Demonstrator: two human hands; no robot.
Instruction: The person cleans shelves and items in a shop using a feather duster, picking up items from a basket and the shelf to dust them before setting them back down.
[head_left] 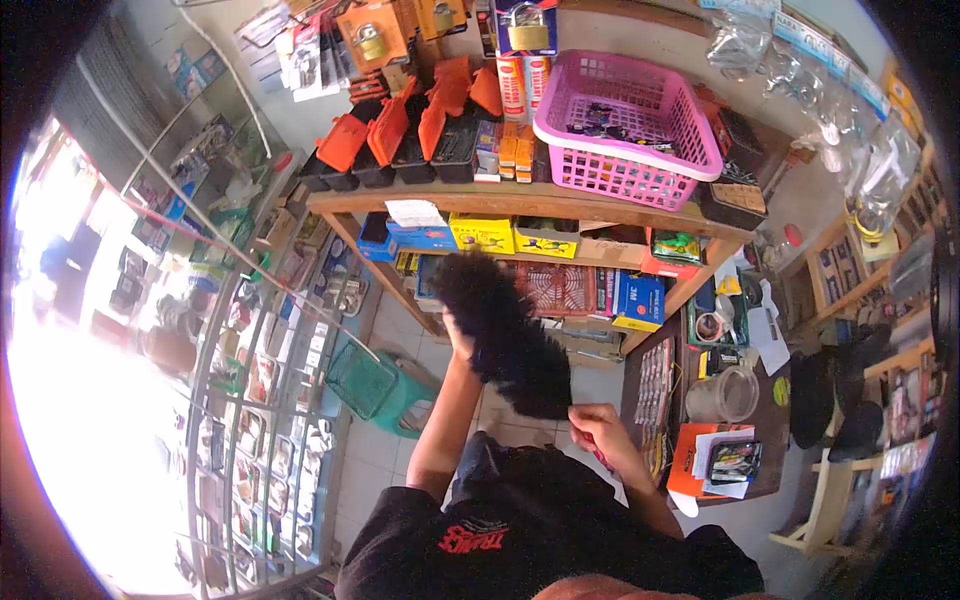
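A fluffy black duster point(505, 335) slants across the middle of the view, in front of a wooden shelf. Its lower right end meets my right hand point(600, 432), whose fingers are closed round a reddish handle. My left hand point(461, 335) is at the duster's left side, partly covered by the black fibres, and its fingers are hidden behind them. Above the duster, a pink basket point(630, 180) with small items stands on the shelf's wooden top point(450, 200).
Black bins with orange lids point(343, 142) stand on the shelf top at left. Coloured boxes point(483, 233) fill the level below. A green stool point(385, 385) is on the floor at left, beside a glass display case. A dark table with a plastic jar point(722, 393) stands at right.
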